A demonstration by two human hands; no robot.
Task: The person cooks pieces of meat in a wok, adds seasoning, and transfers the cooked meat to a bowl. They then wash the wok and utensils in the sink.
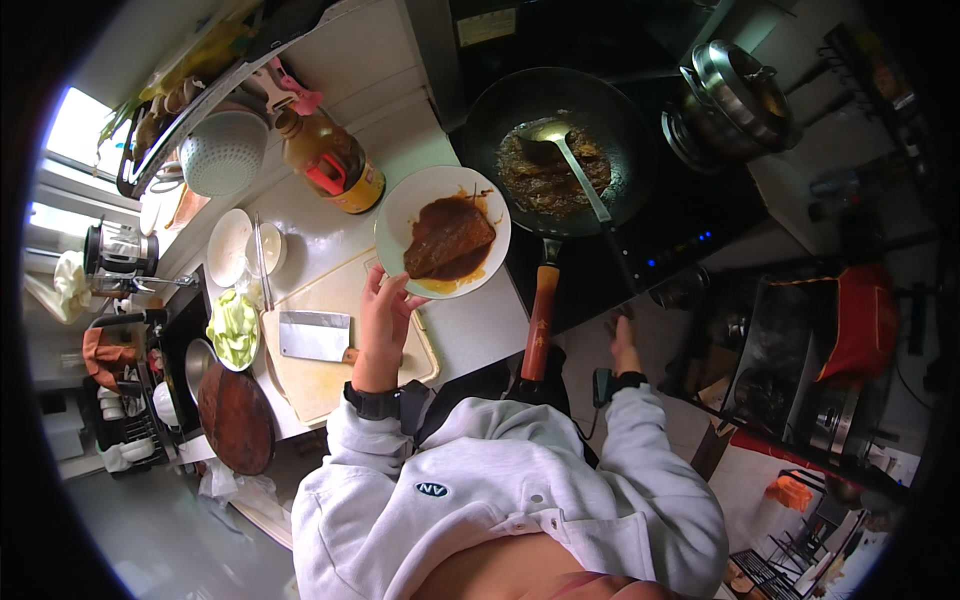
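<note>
My left hand point(388, 307) grips the near rim of a white plate point(390, 225), on which a brown, sauce-covered piece of food point(450, 238) lies in dark sauce. To the right of the plate, a black wok point(637, 150) on the cooktop contains bubbling brown sauce. A metal spatula point(583, 180) rests in the wok, its dark handle reaching out over the rim towards me. The wok's wooden handle point(538, 322) points at my body. My right hand point(622, 337) is beside the cooktop's front edge, below the spatula handle, and holds nothing visible; its fingers are partly in shadow.
Left of the plate lie a cleaver point(315, 336) on a cutting board point(304, 394), a dish of green vegetable slices point(233, 330), small bowls with chopsticks point(262, 262) and a large bottle of brown liquid point(334, 165). A lidded metal pot point(731, 105) stands right of the wok.
</note>
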